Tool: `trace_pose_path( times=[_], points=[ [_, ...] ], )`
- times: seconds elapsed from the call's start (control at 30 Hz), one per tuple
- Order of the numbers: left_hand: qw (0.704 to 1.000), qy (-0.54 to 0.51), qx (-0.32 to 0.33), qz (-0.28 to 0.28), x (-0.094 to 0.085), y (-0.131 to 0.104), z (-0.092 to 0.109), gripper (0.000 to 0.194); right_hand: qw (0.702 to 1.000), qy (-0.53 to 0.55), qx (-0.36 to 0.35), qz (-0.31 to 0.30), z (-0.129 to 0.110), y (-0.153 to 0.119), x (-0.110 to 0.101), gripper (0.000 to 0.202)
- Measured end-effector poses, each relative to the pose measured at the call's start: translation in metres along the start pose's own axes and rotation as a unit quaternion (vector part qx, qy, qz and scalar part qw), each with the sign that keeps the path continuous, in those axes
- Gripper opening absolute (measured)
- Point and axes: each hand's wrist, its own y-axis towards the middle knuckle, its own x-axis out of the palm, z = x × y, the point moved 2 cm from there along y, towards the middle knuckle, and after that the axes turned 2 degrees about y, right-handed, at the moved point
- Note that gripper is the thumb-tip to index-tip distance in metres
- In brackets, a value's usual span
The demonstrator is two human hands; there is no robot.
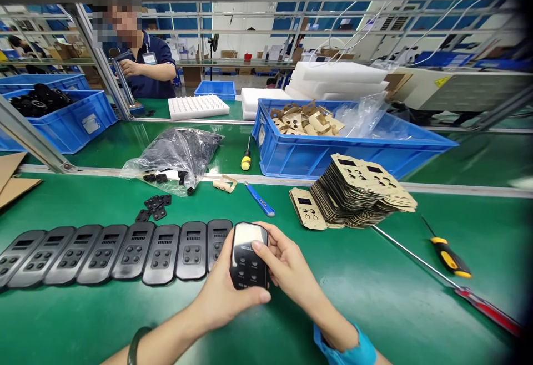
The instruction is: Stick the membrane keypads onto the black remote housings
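Note:
A glossy black panel with several round button spots is held between both hands above the green bench. My left hand grips its left and lower edge, thumb stretched along the bottom. Around the upper right side closes my right hand, its thumb pressed on the shiny face. Left of the hands, a row of black plastic housings lies on the bench, each with a slotted window and button pads. Behind the row sit several small black rubber keypads.
A stack of tan-backed panels stands at right, near a red-handled tool and a yellow-black screwdriver. Further back are a blue cutter, a plastic bag of black parts and a blue bin. A person works opposite.

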Motion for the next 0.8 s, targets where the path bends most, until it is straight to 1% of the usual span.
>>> trace_pose_path(
  times=[0.07, 0.1, 0.17, 0.2, 0.27, 0.3, 0.33, 0.4, 0.47, 0.53, 0.57, 0.63, 0.7, 0.77, 0.8],
  points=[
    [0.999, 0.036, -0.008, -0.002, 0.0, -0.002, -0.001, 0.117, 1.0, 0.017, 0.007, -0.01, -0.002, -0.001, 0.001, 0.041],
    [0.998, 0.059, -0.012, 0.0, -0.001, -0.003, -0.001, 0.12, 0.999, 0.029, 0.012, -0.021, -0.004, -0.001, 0.001, 0.041],
    [0.994, 0.109, -0.015, -0.011, -0.003, -0.005, -0.001, 0.12, 0.998, 0.043, 0.019, -0.051, -0.007, 0.001, -0.003, 0.042],
    [0.991, 0.13, -0.009, -0.029, -0.004, -0.006, -0.001, 0.119, 0.997, 0.038, 0.022, -0.067, -0.008, 0.002, -0.007, 0.042],
    [0.985, 0.161, 0.026, -0.062, -0.006, -0.007, 0.001, 0.113, 0.994, -0.03, 0.018, -0.1, -0.009, 0.007, -0.018, 0.04],
    [0.982, 0.173, 0.049, -0.066, -0.007, -0.007, 0.003, 0.109, 0.99, -0.08, 0.014, -0.112, -0.008, 0.01, -0.025, 0.038],
    [0.979, 0.182, 0.071, -0.058, -0.009, -0.007, 0.006, 0.106, 0.984, -0.132, 0.011, -0.119, -0.005, 0.013, -0.033, 0.036],
    [0.978, 0.188, 0.092, -0.019, -0.012, -0.006, 0.01, 0.097, 0.969, -0.218, 0.006, -0.115, 0.002, 0.019, -0.047, 0.031],
    [0.981, 0.175, 0.085, 0.018, -0.014, -0.004, 0.014, 0.089, 0.958, -0.275, -0.001, -0.082, 0.009, 0.025, -0.06, 0.024],
    [0.985, 0.154, 0.073, 0.039, -0.015, -0.002, 0.017, 0.084, 0.938, -0.344, -0.013, -0.025, 0.012, 0.029, -0.071, 0.02],
    [0.985, 0.148, 0.069, 0.045, -0.016, -0.002, 0.018, 0.083, 0.925, -0.38, -0.019, 0.01, 0.011, 0.03, -0.076, 0.021],
    [0.986, 0.143, 0.067, 0.055, -0.017, -0.001, 0.018, 0.081, 0.892, -0.444, -0.023, 0.079, 0.009, 0.03, -0.088, 0.029],
    [0.986, 0.139, 0.067, 0.067, -0.019, 0.0, 0.016, 0.078, 0.86, -0.493, -0.013, 0.133, 0.007, 0.029, -0.098, 0.033],
    [0.985, 0.135, 0.07, 0.077, -0.022, 0.001, 0.013, 0.073, 0.838, -0.52, -0.002, 0.165, 0.005, 0.028, -0.106, 0.024],
    [0.985, 0.132, 0.073, 0.081, -0.024, 0.002, 0.012, 0.071, 0.832, -0.527, -0.003, 0.176, 0.004, 0.027, -0.108, 0.02]
  ],
)
